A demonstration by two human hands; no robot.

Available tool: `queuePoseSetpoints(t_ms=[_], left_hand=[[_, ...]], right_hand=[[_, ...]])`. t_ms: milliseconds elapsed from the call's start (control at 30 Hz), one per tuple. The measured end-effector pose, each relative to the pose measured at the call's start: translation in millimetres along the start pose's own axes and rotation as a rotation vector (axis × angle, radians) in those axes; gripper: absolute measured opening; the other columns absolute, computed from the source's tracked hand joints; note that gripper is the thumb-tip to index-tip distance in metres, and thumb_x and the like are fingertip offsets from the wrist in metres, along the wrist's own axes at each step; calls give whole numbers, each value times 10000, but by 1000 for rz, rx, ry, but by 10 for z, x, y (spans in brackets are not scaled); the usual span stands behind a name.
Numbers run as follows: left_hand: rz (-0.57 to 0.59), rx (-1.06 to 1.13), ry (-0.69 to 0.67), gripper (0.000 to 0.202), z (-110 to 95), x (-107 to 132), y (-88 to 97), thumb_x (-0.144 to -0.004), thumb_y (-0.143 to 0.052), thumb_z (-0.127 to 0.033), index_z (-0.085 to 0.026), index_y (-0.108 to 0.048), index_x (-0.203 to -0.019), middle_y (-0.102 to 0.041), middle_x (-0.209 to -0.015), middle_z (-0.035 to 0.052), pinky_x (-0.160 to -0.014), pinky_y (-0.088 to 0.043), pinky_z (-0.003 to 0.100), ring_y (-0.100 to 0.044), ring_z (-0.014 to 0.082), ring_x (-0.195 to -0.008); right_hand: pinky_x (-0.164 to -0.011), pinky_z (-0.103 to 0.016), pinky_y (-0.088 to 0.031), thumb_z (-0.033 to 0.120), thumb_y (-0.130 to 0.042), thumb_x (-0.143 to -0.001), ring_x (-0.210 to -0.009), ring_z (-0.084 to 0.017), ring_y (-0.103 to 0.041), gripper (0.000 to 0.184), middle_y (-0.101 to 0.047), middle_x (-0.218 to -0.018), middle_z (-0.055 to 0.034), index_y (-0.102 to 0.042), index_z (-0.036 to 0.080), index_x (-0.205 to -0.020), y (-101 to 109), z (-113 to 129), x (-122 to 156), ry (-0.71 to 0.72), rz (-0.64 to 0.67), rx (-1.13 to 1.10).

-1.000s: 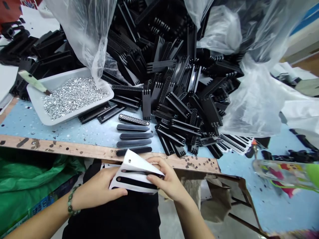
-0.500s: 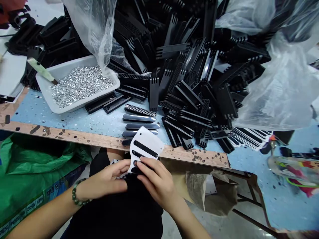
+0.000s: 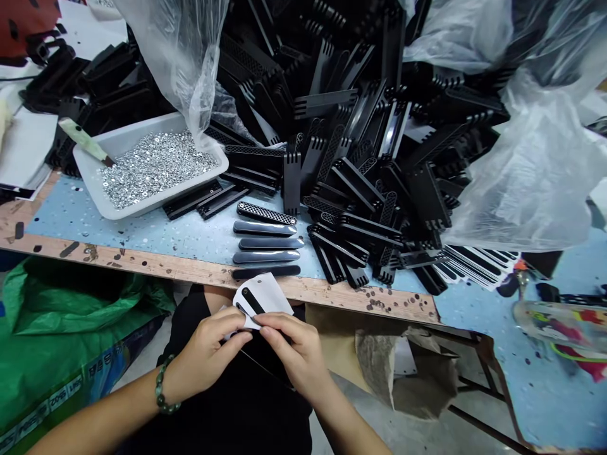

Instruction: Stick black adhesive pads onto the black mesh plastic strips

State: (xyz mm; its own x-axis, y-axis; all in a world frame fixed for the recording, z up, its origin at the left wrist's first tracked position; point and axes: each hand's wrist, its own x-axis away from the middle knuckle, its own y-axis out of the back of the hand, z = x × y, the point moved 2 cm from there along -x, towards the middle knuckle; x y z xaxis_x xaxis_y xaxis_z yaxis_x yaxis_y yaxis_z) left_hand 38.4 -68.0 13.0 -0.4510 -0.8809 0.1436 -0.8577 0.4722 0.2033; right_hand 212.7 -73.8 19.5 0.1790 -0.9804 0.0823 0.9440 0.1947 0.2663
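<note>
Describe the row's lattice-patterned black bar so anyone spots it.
On the blue tabletop, find the white plastic tray. To its right, slim dark bars form a row. The lattice-patterned black bar lies farthest from the held white sheet; its neighbours are plain.

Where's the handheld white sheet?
In the head view, the white sheet is just left of centre, in the left hand and right hand, by the table's front edge.

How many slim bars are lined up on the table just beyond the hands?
5. From far to near: patterned bar, second bar, third bar, fourth bar, then black bar, closest to the held white sheet. None looks hidden.
</note>
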Motion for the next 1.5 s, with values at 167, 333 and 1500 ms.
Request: queuePoseSetpoints(t_ms=[167, 333, 1500], left_hand=[[-58, 111, 150, 410, 189, 113, -46, -916, -523, -230, -257, -439, -1317, -647, -1017, 41, -816, -488, 273, -612, 166, -904], [30, -58, 331, 405, 291, 207, 57, -895, -531, -277, -245, -511, -1298, -665, -1018, 49, -744, -504, 254, -623, 162, -801], [-174, -6, 48, 297, 307, -1741, 897, -862, -515, -245, -154, -646, -1113, -721, -989, 60, -685, -531, 276, -681, 181, -755]], right_hand=[[-734, -296, -568, 354, -571, -899, -774, -186, -699, 219, -750, -834, -43, -735, 210, -919, -73, -211, -25, -247, -44, -185], [-752, -346, -579, 375, -571, -897, -774, -181, -694, 198, -723, -862, -49, -670, 234, -994, 66, -416, -72, -189, -230, -407], [-778, -343, -508, 192, -531, -922, -863, -203, -601, 127, -696, -935, -56, -655, 207, -940, 150, -72, -2084, 517, 143, 794]])
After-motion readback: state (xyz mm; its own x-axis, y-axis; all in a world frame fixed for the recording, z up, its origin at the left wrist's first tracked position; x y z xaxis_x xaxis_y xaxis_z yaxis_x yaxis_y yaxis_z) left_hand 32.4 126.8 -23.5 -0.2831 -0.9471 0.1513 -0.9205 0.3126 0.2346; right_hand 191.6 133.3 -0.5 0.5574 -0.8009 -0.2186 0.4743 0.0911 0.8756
